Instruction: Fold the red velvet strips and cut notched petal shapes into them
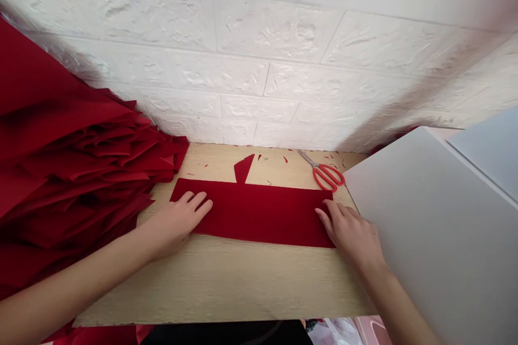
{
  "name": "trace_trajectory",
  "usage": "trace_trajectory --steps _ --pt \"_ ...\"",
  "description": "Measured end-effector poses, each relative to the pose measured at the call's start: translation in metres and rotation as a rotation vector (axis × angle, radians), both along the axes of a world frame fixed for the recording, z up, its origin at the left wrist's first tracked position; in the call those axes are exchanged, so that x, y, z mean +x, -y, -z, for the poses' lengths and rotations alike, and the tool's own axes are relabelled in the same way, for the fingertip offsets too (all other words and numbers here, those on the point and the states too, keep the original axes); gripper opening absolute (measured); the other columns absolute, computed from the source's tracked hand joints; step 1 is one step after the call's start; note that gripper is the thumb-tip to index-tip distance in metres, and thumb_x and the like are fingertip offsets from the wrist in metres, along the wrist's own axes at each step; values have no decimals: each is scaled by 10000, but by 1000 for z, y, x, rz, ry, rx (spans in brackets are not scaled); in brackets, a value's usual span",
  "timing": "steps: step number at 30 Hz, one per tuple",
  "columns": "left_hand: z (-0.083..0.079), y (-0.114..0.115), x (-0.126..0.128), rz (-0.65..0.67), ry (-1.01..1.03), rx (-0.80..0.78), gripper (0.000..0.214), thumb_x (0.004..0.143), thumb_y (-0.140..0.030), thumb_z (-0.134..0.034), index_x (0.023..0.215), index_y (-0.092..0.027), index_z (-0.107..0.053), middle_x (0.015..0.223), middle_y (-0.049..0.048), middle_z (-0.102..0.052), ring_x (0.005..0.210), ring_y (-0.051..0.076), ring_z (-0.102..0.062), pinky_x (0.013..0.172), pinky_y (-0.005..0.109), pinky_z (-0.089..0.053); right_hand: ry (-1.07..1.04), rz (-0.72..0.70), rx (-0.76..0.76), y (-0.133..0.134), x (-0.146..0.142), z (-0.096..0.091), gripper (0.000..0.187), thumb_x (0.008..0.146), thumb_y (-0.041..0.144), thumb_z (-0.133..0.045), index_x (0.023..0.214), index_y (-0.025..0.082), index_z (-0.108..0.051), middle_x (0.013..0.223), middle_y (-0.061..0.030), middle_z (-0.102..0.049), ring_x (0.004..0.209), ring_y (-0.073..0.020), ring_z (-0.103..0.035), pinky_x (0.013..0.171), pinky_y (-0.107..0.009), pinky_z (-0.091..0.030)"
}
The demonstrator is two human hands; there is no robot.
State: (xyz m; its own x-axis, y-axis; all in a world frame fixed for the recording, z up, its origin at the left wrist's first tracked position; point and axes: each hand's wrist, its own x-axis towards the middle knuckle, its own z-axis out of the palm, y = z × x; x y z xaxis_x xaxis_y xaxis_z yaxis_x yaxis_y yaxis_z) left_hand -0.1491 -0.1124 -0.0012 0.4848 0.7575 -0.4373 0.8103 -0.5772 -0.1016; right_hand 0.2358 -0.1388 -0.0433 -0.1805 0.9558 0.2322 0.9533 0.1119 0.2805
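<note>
A long rectangle of dark red fabric (259,213) lies flat across the wooden table, its long sides running left to right. My left hand (182,218) rests on the left end of the cloth, palm down with fingers spread. At the opposite end, my right hand (352,229) touches the right edge, thumb and forefinger apart on the cloth; its other fingers are partly hidden. Just behind the fabric is a small pointed red scrap (243,168). Scissors with orange-red handles (328,177) lie beyond the far right corner, blades toward the wall.
A large heap of red fabric (81,151) fills the left side. A grey-white box-like surface (437,215) borders the table (226,285) on the right. Behind stands a white brick-patterned wall (243,70), with tiny red scraps along its foot. Something black (226,333) shows below the front edge.
</note>
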Motion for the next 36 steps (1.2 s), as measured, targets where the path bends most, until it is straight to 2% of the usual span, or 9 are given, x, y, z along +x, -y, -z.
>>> trace_trajectory --steps 5,7,10,14,17,20,27,31,36 --pt "5 4 5 29 -19 39 685 782 57 -444 1428 -159 -525 1478 183 -523 1269 353 -575 852 422 -621 129 50 -31 29 -41 -20 510 1017 547 -378 998 148 -696 791 -124 -694 767 -265 -674 660 -345 -437" --pt "4 2 3 43 18 37 634 809 27 -444 1406 -158 -549 1454 175 -548 1248 343 -590 870 433 -617 69 -40 24 35 -68 -27 628 979 617 -403 1197 90 -663 1008 -208 -710 1028 -379 -651 857 -463 -473" --pt "4 -1 1 68 38 38 594 824 14 -427 1374 -145 -586 1419 189 -577 1201 353 -617 850 469 -620 -120 -272 7 31 -111 -29 811 896 742 -444 1320 70 -605 1256 -243 -658 1225 -419 -555 1028 -542 -421" --pt "11 0 0 76 46 75 643 782 64 -395 1355 -133 -610 1396 195 -599 1161 353 -641 786 464 -638 -209 -444 -123 20 -142 -11 555 918 522 -628 1291 111 -633 1245 -183 -696 1153 -337 -628 1020 -503 -488" --pt "19 2 -3 77 14 114 752 721 127 -339 1361 -157 -611 1440 163 -574 1157 342 -648 682 411 -648 -160 -424 -106 23 -127 7 393 944 250 -600 1300 89 -637 1318 -160 -679 1197 -324 -636 927 -441 -568" --pt "23 1 -8 64 32 155 784 700 153 -311 1327 -178 -646 1444 131 -577 1108 317 -671 632 357 -633 -55 -357 -75 28 -84 13 508 848 9 -522 1341 79 -619 1385 -157 -634 1243 -314 -626 925 -407 -584" --pt "24 -4 -23 57 101 133 793 697 113 -296 1350 -188 -629 1349 116 -659 1077 282 -677 573 287 -574 -62 -125 -240 7 7 -14 617 772 -16 -488 1333 185 -650 1326 -82 -684 1162 -238 -690 883 -345 -613" --pt "25 -7 -32 15 212 104 668 782 32 -316 1344 -147 -630 1250 121 -708 1041 261 -691 720 307 -604 -99 -128 -261 0 22 -21 567 773 -16 -509 1262 202 -696 1259 -59 -725 1118 -237 -711 933 -376 -597" --pt "33 -7 -43 -20 335 112 557 813 -96 -397 1296 -167 -666 1273 93 -708 1115 271 -685 906 374 -591 -150 -147 -145 8 25 -5 531 760 -13 -491 1200 185 -713 1227 -68 -742 1107 -225 -717 890 -349 -608"
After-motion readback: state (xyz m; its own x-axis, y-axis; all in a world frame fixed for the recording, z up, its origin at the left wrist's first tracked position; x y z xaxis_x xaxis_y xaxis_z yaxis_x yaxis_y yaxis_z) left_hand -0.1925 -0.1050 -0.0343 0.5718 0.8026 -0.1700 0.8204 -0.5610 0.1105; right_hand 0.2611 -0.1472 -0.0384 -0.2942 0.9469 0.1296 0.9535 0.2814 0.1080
